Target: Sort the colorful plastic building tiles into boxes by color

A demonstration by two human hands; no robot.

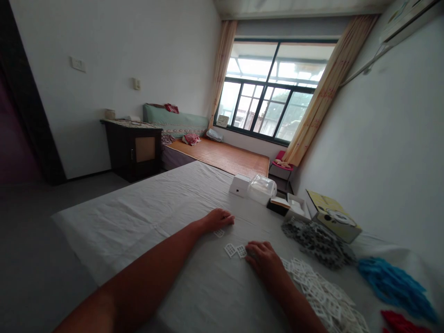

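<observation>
While white cloth spreads wide in front of you, daylight fills the window beyond

Nearest on your right, a heap of white lattice pieces covers part of the creased cloth, with red pieces and blue pieces farther right. Your right hand lies low, fingers bent, the tips at or just beside a loose lattice piece; whether they pinch it, I cannot tell. A second piece lies just left of that one. Your left hand is farther forward, fingers curled inward, another piece just below it; any grip there is hidden.

Beyond the white heap, grey pieces are piled up. Near the cloth's far side stand a yellow box, a clear plastic container and a white box.

Past the cloth, a bed with an orange-brown mat lies below the window, a dark cabinet to its left and a pink chair to its right. Peach curtains frame the glass.
</observation>
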